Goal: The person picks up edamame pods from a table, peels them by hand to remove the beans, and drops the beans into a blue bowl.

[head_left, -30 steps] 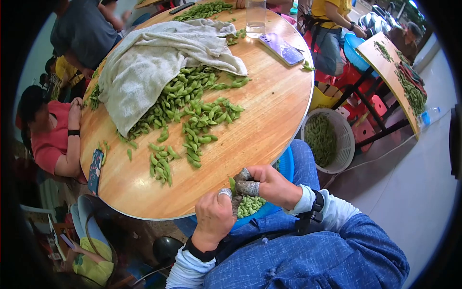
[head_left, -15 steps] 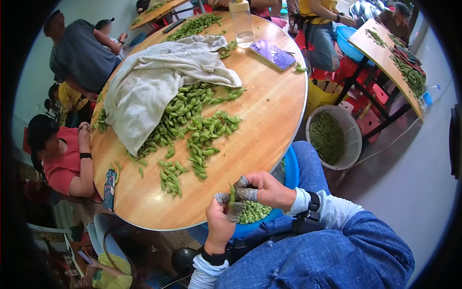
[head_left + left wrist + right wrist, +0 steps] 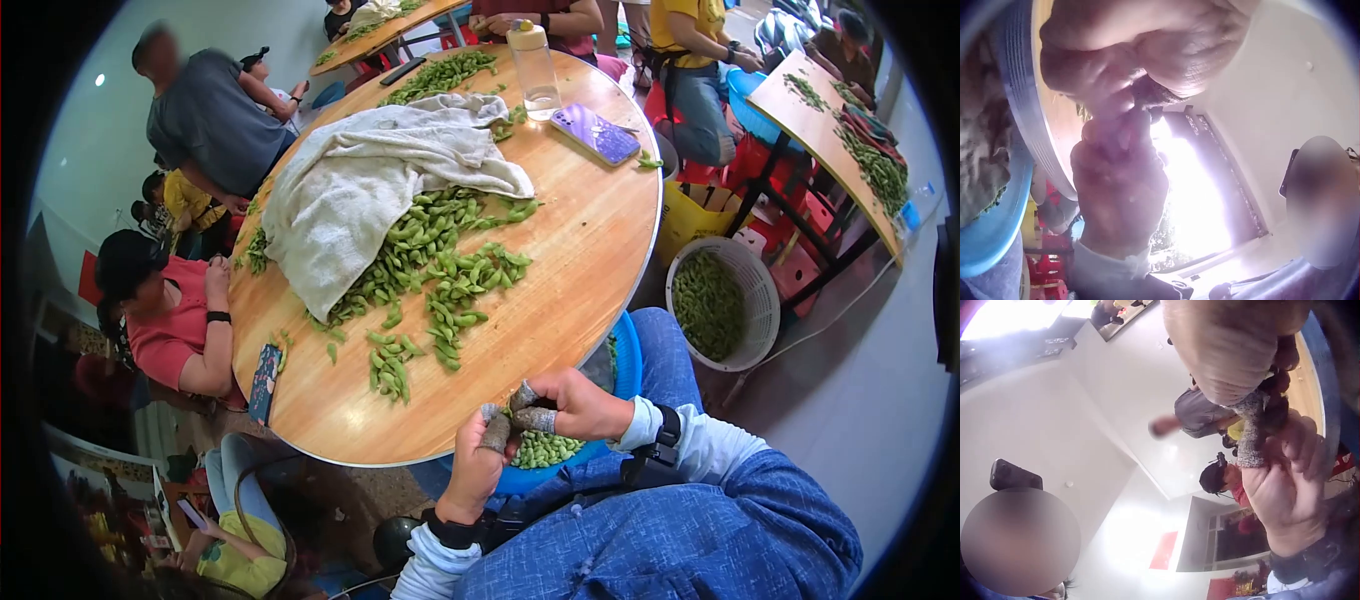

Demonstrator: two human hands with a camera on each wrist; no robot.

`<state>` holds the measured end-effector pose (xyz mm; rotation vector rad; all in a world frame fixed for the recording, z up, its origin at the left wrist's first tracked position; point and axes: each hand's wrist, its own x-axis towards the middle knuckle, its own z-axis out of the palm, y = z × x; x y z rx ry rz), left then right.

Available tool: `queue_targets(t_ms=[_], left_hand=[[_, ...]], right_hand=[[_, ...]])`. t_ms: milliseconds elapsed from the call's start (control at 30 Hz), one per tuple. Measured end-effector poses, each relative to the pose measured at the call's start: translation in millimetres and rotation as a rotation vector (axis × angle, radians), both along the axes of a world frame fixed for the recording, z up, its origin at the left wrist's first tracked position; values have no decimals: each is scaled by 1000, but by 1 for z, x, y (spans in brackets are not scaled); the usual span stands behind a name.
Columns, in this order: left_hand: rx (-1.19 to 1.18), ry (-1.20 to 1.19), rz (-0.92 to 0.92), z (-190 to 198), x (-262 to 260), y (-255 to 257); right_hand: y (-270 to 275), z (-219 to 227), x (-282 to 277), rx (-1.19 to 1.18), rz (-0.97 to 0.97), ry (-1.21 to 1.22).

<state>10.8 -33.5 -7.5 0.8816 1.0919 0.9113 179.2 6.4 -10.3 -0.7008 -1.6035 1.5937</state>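
Round and wooden, the table [image 3: 560,290] carries a heap of green pods [image 3: 440,260] half under a grey towel [image 3: 370,180], with a bottle [image 3: 533,68] and a phone [image 3: 597,133] at its far side. At the near edge, the left hand [image 3: 478,462] and right hand [image 3: 570,402] meet fingertip to fingertip, wrapped fingers curled together over a blue bowl [image 3: 625,355] of shelled beans [image 3: 545,450]; what they pinch cannot be told. A white basket [image 3: 760,300] of pods stands on the floor beside the table.

bare tabletop [image 3: 560,290] right, pod pile [image 3: 440,260] left
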Motion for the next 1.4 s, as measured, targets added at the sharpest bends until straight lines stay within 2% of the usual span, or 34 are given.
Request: queue_targets(t_ms=[133, 233, 333, 367, 433, 467, 500, 533, 567, 600, 633, 667, 733, 800, 867, 900, 1000, 1033, 1100, 1133, 1200, 1233, 1333, 1367, 1400], left_hand=[[-67, -36, 159, 11, 16, -1], [-58, -71, 138, 5, 16, -2], [166, 157, 8, -26, 11, -3], [245, 306, -127, -40, 3, -4], [402, 527, -248, -1, 12, -10], [476, 636, -312, 18, 15, -14], [593, 842, -358, 26, 10, -14], [571, 811, -314, 30, 1, -11], [549, 781, -271, 33, -10, -8], [526, 749, -229, 37, -23, -3], [623, 877, -128, 37, -38, 10], [718, 1002, -21, 36, -54, 28], [795, 1010, 151, 36, -81, 67], [767, 1169, 116, 25, -113, 104], [511, 1394, 24, 32, -114, 127], [378, 1499, -25, 34, -114, 135], [442, 1593, -49, 14, -118, 152], [437, 1592, -17, 12, -116, 155], [418, 1511, -11, 4, -123, 162], [408, 1469, -13, -2, -125, 165], [478, 1458, 107, -8, -129, 162], [473, 1491, 151, 0, -123, 157], [535, 1116, 266, 10, -127, 139], [541, 762, 265, 15, -119, 126], [475, 583, 241, 25, -103, 110]], right_hand=[[-2, -3, -1, 202, -44, -158], [-5, -7, -1, 257, -80, -208], [-7, -11, 4, 275, -144, -216], [-8, -9, 10, 273, -182, -205], [-7, -3, 33, 307, -303, -256], [-5, -11, 52, 210, -417, -298], [-2, -25, 73, 90, -545, -183], [1, -18, 95, 93, -715, -171], [0, -23, 121, -196, -821, 26], [1, -36, 146, -349, -936, 79], [-1, -39, 163, -447, -1015, 191], [-6, -48, 181, -500, -1023, 291], [-13, -60, 196, -530, -1057, 336], [-16, -63, 188, -536, -1040, 297], [-14, -55, 164, -549, -1095, 276], [-13, -54, 156, -519, -1018, 250], [-5, -40, 128, -405, -809, 165], [-3, -27, 115, -356, -707, 84], [0, -14, 90, -382, -571, 200], [4, -8, 82, -322, -436, 197], [10, 2, 67, -366, -240, 266], [14, 4, 61, -347, -207, 217], [20, 16, 38, -335, -174, 228], [21, 14, 31, -350, -157, 241], [24, 13, 25, -334, -122, 225]])
